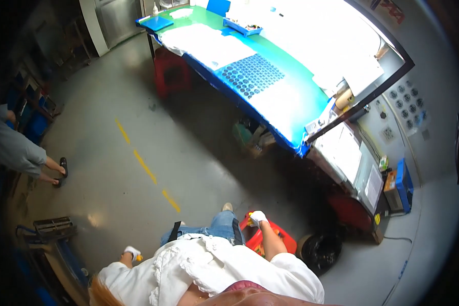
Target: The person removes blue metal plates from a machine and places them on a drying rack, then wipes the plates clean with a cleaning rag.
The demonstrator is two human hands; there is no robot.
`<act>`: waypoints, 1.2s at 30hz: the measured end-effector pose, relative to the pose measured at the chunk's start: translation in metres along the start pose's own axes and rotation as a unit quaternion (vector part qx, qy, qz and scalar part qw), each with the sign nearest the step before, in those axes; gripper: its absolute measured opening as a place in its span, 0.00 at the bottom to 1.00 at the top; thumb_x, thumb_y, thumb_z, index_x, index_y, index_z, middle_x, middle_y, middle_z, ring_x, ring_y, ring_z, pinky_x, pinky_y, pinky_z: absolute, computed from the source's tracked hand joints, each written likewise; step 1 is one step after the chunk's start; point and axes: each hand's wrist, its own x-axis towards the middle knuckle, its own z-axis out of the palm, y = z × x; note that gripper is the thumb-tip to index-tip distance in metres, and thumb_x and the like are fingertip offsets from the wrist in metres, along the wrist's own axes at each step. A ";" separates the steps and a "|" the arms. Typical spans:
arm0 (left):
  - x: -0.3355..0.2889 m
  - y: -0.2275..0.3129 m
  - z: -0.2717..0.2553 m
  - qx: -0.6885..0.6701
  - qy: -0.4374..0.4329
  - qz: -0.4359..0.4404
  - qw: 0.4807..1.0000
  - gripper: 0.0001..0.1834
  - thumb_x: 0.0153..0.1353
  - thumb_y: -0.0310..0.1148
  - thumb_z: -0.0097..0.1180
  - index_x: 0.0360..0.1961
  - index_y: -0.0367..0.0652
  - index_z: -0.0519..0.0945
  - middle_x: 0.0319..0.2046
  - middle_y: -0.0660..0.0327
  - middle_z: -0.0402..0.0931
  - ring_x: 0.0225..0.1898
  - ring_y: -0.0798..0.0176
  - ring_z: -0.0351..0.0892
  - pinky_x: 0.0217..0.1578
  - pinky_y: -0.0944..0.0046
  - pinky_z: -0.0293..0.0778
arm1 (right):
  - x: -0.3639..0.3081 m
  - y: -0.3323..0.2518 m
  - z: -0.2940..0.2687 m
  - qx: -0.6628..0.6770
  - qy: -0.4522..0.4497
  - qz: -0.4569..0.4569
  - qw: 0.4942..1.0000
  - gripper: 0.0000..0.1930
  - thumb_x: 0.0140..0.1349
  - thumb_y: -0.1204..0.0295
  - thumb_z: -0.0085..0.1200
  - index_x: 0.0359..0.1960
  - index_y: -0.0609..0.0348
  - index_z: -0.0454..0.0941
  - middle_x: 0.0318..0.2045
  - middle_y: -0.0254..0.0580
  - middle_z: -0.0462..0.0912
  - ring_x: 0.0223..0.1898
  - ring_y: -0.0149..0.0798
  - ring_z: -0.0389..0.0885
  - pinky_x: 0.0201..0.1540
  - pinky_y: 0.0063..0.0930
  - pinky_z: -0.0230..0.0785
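My left hand [132, 253], in a white glove with yellow at the fingertips, hangs low beside my body, away from any object. Its fingers are too small to tell whether they are open or closed. To the right of my legs, my right hand [258, 218], gloved the same way, is closed on the edge of a red plastic stool [283, 235]. My arm and sleeve cover part of that stool. A black-lined bin [322, 252] stands just right of it.
Ahead is a long green-topped table [303, 84] bearing a sheet of dark round pieces [252, 75], a blue tray [242, 26] and white sheets. Another red stool [171, 71] is beneath it. A person [18, 148] is at the far left. Yellow dashes [145, 167] mark the floor.
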 end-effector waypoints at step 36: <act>0.186 -0.159 -0.562 -0.785 0.227 -0.121 0.564 0.17 0.55 0.46 0.37 0.31 0.43 0.67 0.20 0.59 0.73 0.14 0.68 0.70 0.11 0.74 0.63 | 0.179 -0.798 0.092 0.278 0.192 -0.161 0.927 0.22 0.51 0.60 0.48 0.45 0.57 0.60 0.38 0.40 0.67 0.32 0.37 0.70 0.33 0.28 0.68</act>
